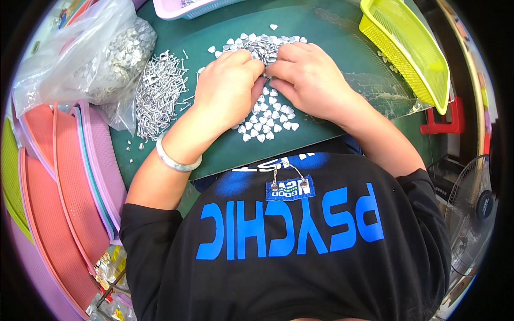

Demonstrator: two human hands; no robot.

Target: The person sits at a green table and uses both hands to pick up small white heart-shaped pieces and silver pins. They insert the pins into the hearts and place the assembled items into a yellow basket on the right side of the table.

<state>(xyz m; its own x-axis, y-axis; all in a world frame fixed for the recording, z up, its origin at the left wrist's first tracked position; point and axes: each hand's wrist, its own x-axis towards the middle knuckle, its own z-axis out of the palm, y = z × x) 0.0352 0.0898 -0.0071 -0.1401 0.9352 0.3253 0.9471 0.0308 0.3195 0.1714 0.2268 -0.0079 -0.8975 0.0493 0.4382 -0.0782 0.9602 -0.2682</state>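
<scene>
Black short-sleeved T-shirt (300, 251), big blue block lettering across the chest. Small blue patch (289, 189) pinned above it, hung on a thin silver chain. Sleeves ending above the elbows, forearms bare. Smooth silver bangle (174, 159) round the left wrist. No rings showing on either hand.

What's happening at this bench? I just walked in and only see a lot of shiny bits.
A person's left hand and right hand meet, fingertips together, over a scatter of small silver heart-shaped metal pieces on the dark green mat. Whatever the fingers pinch is hidden. A heap of silver metal hooks lies to the left, beside a clear plastic bag of more silver pieces.
</scene>
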